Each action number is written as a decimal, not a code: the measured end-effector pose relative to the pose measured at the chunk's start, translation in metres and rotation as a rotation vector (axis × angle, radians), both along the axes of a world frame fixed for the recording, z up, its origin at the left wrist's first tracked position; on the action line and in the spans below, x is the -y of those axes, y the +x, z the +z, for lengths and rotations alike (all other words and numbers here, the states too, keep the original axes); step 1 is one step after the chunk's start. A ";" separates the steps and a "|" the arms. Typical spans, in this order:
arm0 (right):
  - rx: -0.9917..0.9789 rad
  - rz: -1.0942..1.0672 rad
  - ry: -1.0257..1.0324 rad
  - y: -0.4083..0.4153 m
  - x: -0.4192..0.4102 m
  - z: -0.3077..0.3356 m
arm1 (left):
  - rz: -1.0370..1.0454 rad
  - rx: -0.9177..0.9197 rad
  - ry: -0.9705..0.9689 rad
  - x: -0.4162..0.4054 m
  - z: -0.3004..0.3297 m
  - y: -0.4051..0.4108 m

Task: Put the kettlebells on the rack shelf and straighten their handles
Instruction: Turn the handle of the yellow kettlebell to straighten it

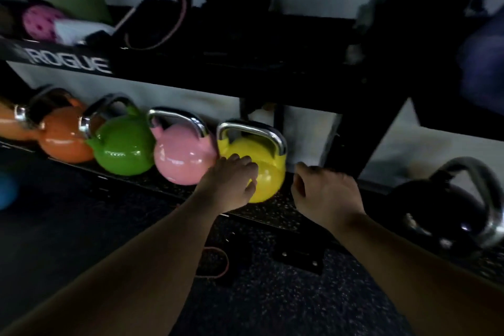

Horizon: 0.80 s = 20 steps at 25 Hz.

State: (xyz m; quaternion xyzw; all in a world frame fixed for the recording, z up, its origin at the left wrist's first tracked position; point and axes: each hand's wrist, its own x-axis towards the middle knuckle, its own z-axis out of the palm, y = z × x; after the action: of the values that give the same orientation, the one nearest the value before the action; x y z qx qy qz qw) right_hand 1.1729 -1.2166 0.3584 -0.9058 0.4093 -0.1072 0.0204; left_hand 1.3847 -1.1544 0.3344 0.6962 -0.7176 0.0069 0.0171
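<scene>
A dim gym corner: a black rack [313,90] crosses the frame above a speckled rubber floor [272,294]. On its lower shelf [283,213] stand six kettlebells — two orange, left edge (blurred), one green [122,147], one pink [182,158], one yellow [268,172] at centre, one black [450,215], lower right. The left hand [231,180] lies spread on the yellow bell; the right hand [324,191] hangs loosely curled, holding nothing.

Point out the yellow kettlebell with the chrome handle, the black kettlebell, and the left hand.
yellow kettlebell with the chrome handle [268,172]: head view, on its round body.
black kettlebell [425,207]: head view, on its dark body.
left hand [229,183]: head view, on the back of the hand.
</scene>
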 end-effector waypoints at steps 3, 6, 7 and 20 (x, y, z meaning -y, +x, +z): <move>0.044 -0.065 0.066 0.055 -0.003 -0.008 | 0.120 -0.021 -0.049 -0.008 0.005 0.056; 0.079 -0.160 0.026 0.088 0.018 -0.016 | 0.192 -0.065 -0.079 0.008 0.006 0.074; 0.097 -0.183 0.005 0.095 0.027 -0.018 | 0.233 -0.093 -0.097 0.017 0.005 0.073; 0.200 -0.278 0.287 0.155 0.077 -0.044 | 0.630 -0.960 -0.294 0.081 -0.024 0.059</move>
State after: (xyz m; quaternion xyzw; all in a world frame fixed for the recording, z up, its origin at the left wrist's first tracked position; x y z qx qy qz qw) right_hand 1.3282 -1.2939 0.3139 -0.8134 0.5372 -0.1390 0.1746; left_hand 1.4442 -1.2353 0.3102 0.7912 -0.3799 -0.2047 0.4333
